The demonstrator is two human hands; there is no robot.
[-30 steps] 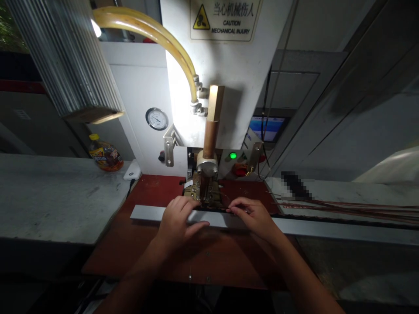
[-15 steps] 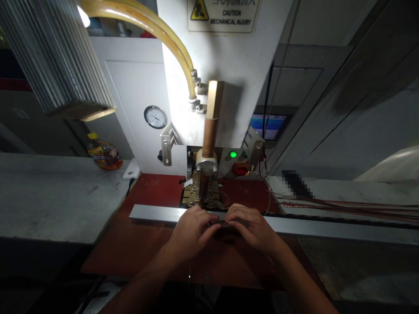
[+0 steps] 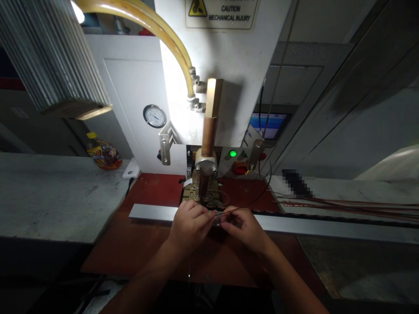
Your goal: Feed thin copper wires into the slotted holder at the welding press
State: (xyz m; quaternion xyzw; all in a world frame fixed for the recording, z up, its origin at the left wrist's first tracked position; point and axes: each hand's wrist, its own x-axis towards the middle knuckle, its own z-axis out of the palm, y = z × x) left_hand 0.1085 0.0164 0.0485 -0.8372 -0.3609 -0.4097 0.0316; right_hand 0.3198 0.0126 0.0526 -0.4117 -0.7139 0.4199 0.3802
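Your work looked partway through: the wire (image 3: 269, 183) was up at your hands, and no finished join could be made out on it. It ran from your fingertips, just in front of the post (image 3: 209, 135), then looped up to the post's right; its far end could not be traced.

Your left hand (image 3: 191, 224), in front of the post and slightly to its left, had thumb and finger drawn together, seemingly pinching the wire's near end. Your right hand (image 3: 245, 226), in front of the post and to its right, was curled with a narrow gap between thumb and fingers. The wire crossed beside those fingers, but whether they gripped it or anything else, I could not tell.

Both hands were over the rail (image 3: 294, 226), which lay across the board (image 3: 131, 244) in front of the post. The fixture (image 3: 193, 192) sat at the foot of the post, just beyond your fingers; nothing in your hands visibly reached into it. Rods (image 3: 360, 207) lay loosely bunched well to the post's right, apart from your hands. Whether those were done or left to do was not shown. The light (image 3: 232, 153) right of the post glowed green.
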